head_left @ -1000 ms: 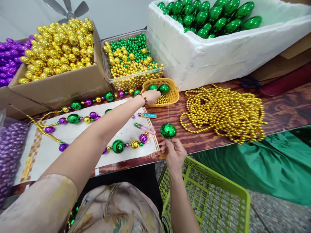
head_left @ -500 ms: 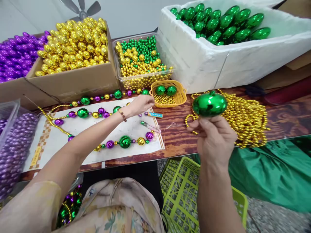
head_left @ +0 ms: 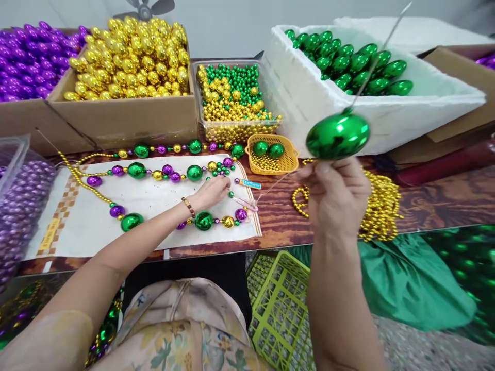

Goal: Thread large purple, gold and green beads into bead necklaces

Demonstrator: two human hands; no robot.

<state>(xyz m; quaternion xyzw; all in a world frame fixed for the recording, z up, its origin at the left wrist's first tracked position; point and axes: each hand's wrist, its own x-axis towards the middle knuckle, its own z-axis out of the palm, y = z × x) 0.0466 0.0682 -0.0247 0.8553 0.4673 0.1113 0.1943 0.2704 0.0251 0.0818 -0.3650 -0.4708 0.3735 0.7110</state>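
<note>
My right hand (head_left: 335,198) is raised and closed, pinching a long needle under a big green bauble (head_left: 337,135) that sits threaded on it. The needle's thin shaft (head_left: 381,44) rises up and right above the bauble. A fine thread (head_left: 270,188) runs from that hand down to the table. My left hand (head_left: 211,191) rests on the white cloth (head_left: 154,206), fingers curled by the end of a string of green, gold and purple beads (head_left: 203,220). What its fingers pinch is too small to make out.
Cardboard boxes of gold beads (head_left: 131,56) and purple beads (head_left: 27,56) stand at the back left. A clear tub of small beads (head_left: 232,98), a yellow basket (head_left: 274,154), a white foam box of green baubles (head_left: 348,62) and a gold bead heap (head_left: 381,206) lie around. A green crate (head_left: 282,314) sits below.
My right hand has lifted the green bauble on the needle up and to the right. My left hand has drawn back from the yellow basket onto the white cloth.
</note>
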